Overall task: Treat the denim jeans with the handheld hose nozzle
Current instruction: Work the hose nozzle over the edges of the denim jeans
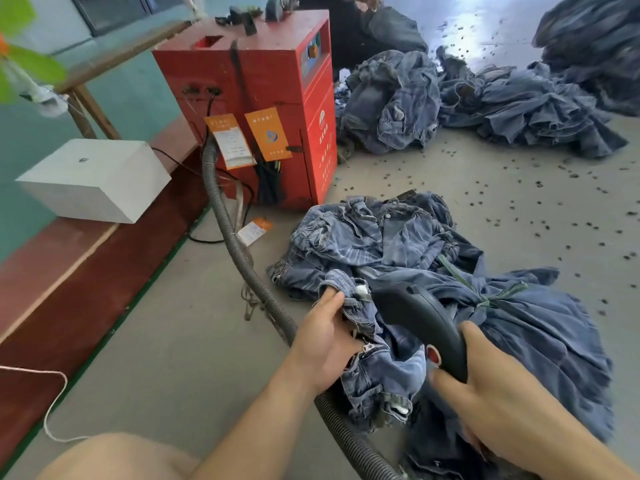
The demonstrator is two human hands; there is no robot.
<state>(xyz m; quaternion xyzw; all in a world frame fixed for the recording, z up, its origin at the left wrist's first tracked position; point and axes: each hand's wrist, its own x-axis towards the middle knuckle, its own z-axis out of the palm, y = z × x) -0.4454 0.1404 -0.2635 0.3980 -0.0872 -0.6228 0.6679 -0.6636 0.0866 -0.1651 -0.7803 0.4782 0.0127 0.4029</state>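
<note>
The jeans being worked on are faded mid-blue denim, crumpled up at about 6 o'clock in the view, with an open zipper and some white lining showing; they sit on the near edge of a bigger heap of jeans that's bundled with a green tie. The nozzle is a dark curved plastic thing with a red button on its side, its tip right against the fabric, and a grey ribbed hose runs from it past 7 o'clock up to the red machine at 11 o'clock. Left hand comes in from the bottom, forearm angled up, fingers curled round a fold of the waistband with the thumb on top. Right hand comes in from 5 o'clock, wrapped round the nozzle handle, thumb near the button. Count-wise: two hands, one nozzle, one hose, one red machine with two orange tags hanging on it, one white box at 9 o'clock, and more denim piles up at 1 to 2 o'clock, can't really count those. Loads of dark bits scattered on the floor.
</note>
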